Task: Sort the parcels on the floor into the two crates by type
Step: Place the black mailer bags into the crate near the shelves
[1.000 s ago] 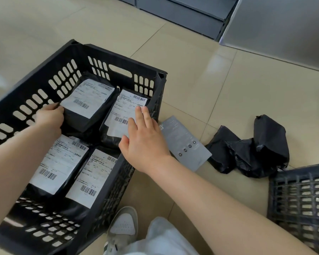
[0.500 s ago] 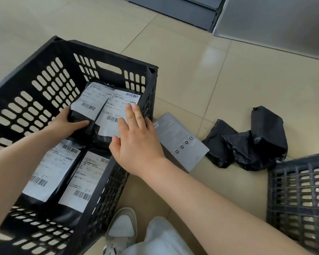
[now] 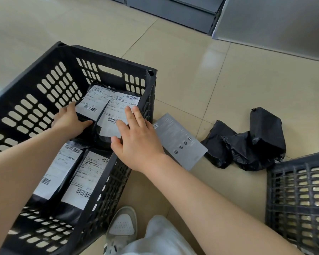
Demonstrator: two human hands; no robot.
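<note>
A black slotted crate (image 3: 50,89) on the left holds several black parcels with white shipping labels. My left hand (image 3: 68,120) grips the near end of the far-left labelled parcel (image 3: 94,102), thumb lying across it. My right hand (image 3: 136,133) rests with straight fingers on the label of the far-right parcel (image 3: 118,107). Two more labelled parcels (image 3: 57,170) (image 3: 87,181) lie side by side nearer me in the crate. On the floor to the right lie a flat grey parcel (image 3: 182,142) and a heap of unlabelled black bag parcels (image 3: 247,142). A second dark crate (image 3: 298,197) shows at the lower right.
Beige floor tiles stretch beyond the crates. Grey cabinets (image 3: 173,10) and a metal panel (image 3: 276,23) line the far side. My white shoe (image 3: 122,229) and light trouser leg (image 3: 158,238) sit between the two crates.
My left hand slid the far-left labelled parcel to the right, so it now butts against the far-right one. My right hand has stayed on the far-right parcel's label.
</note>
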